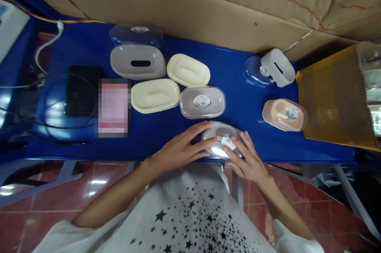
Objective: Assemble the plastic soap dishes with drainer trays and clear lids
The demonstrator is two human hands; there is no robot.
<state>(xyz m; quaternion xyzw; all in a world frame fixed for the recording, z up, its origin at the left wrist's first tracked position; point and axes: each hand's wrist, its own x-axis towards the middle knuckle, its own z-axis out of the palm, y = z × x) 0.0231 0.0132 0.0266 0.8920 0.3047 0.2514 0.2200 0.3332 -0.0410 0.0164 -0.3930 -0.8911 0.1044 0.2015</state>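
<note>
At the front edge of the blue table (235, 104) lies an oval container with a clear lid and a white label (228, 142). My left hand (181, 147) rests on its left side, fingers spread. On its right side lies my right hand (245, 155), fingers also apart, some touching the lid near the label. Just behind is a lidded greyish container (187, 102) with a round label. Two cream oval pieces (156, 95) sit to the left of and behind it.
Behind are a grey slotted box (123, 60) and a clear lid (119, 36). At right stand a small slotted box (275, 56), a clear lid (251, 70), a pink container (269, 114) and a carton (333, 98). A black device (80, 94) and cables lie left.
</note>
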